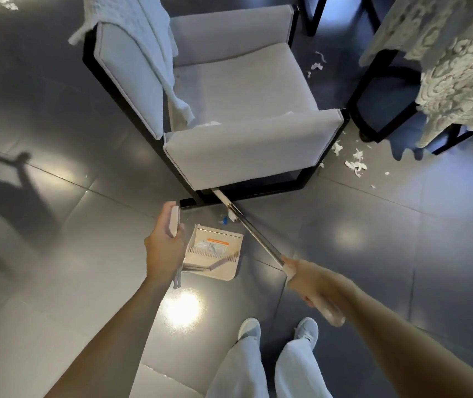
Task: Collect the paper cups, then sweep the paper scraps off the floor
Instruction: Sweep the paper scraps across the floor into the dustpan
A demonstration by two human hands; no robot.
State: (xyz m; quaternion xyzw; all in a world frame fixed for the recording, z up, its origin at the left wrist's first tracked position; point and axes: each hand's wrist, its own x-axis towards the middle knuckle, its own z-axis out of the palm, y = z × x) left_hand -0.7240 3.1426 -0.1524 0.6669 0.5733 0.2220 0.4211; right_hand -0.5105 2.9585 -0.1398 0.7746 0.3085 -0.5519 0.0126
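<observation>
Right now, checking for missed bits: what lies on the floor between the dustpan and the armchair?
Head view: a white paper scrap and a small blue bit, beside the broom pole, between dustpan and armchair.

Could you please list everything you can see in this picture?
armchair: one, light grey on black frame, centre.
towel: one, white, draped over armchair's side.
table: one, black frame, upper right.
lace cloth: one, cream, hanging over table.
paper scraps: many, white, floor right of armchair; some inside dustpan.
dustpan: one, beige, floor before armchair.
broom: one, metal shaft, reaching under armchair.
shoes: two, pale, bottom.
left hand: grips dustpan's handle.
right hand: grips broom.
</observation>
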